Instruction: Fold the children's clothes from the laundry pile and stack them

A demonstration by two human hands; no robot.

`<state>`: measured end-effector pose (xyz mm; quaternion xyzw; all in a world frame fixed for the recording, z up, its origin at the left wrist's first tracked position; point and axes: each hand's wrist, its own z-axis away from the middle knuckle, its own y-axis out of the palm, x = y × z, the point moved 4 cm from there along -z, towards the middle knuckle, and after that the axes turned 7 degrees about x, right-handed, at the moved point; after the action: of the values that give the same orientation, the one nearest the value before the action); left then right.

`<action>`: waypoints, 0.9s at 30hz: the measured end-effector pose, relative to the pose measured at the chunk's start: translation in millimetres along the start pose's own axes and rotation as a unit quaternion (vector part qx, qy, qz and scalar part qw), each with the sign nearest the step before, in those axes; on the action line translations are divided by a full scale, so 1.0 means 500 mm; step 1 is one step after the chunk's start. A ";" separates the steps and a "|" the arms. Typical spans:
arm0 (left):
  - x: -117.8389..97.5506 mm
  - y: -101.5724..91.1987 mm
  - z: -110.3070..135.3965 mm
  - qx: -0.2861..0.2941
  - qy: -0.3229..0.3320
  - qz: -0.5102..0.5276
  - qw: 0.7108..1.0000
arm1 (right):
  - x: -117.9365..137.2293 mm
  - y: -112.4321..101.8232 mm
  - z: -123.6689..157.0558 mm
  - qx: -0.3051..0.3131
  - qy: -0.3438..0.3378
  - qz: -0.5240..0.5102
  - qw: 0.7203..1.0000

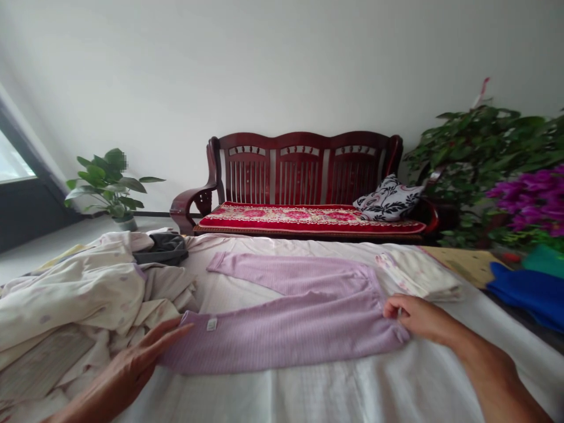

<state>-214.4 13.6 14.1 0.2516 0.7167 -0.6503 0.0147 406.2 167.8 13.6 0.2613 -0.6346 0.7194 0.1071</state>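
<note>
A pair of lilac ribbed leggings [291, 311] lies spread flat on a white cloth-covered surface [335, 388], its two legs pointing left. My left hand [132, 367] rests with fingers stretched out flat at the cuff of the nearer leg, beside a small white label. My right hand [416, 317] is at the waistband on the right, its fingers curled and pinching the waistband edge.
A heap of pale unfolded clothes [74, 299] with a dark garment [163, 248] lies at the left. A folded cream garment [418, 273] sits behind my right hand. Blue cloth [529, 291] lies at far right. A red wooden bench [304, 188] and potted plants [110, 182] stand behind.
</note>
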 end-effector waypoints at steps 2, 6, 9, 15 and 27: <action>-0.005 -0.001 -0.001 0.017 0.007 -0.033 0.999 | -0.015 0.010 0.005 0.075 -0.020 -0.034 0.996; -0.017 -0.004 -0.021 0.008 0.020 -0.050 0.999 | -0.026 0.017 0.012 0.110 -0.031 -0.050 0.992; -0.029 -0.020 -0.046 -0.035 0.027 -0.052 0.998 | -0.029 0.021 0.014 0.102 -0.047 -0.011 0.994; -0.047 -0.059 -0.122 -0.116 -0.087 0.168 0.975 | -0.026 -0.005 0.012 0.002 -0.063 0.096 0.993; 0.110 -0.029 -0.432 -0.134 -0.272 0.157 0.940 | -0.005 -0.042 -0.167 -0.180 0.061 -0.295 0.936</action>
<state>-201.6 235.1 41.7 0.1699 0.7171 -0.5815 0.3447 398.6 252.6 25.6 0.3687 -0.6400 0.5439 0.3983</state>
